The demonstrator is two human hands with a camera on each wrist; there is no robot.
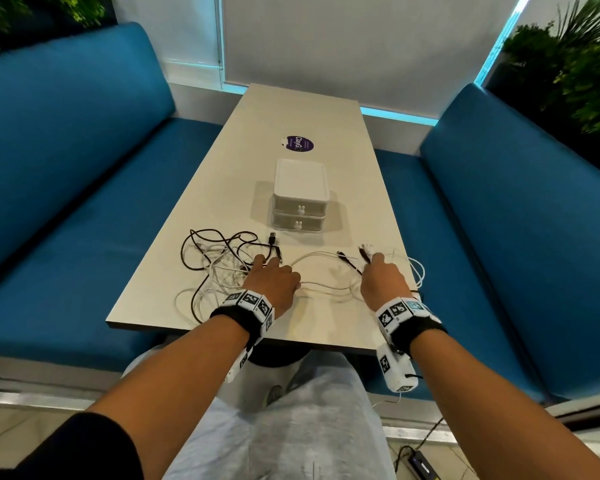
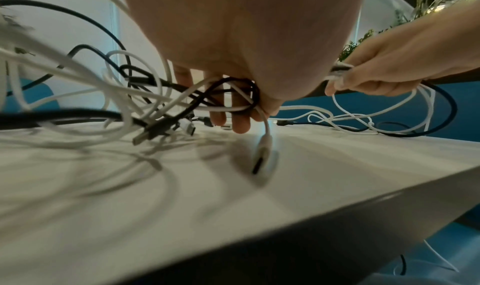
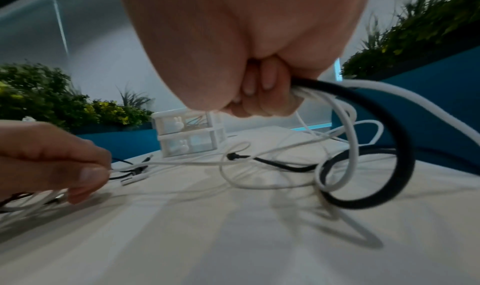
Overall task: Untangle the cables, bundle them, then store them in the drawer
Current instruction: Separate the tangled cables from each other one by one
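Cable tangle blurred, drawer contents unclear — forearms cropped

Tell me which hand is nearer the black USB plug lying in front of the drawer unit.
Left. The left hand sits just below the black USB plug, gripping the tangled cables. The right hand is farther off to the plug's right, holding cable ends.

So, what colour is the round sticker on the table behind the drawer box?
Dark purple with white lettering; the sticker shows best in the head view.

My left hand rests on the tangled cables. My right hand pinches cable ends. The drawers stand beyond, both closed.
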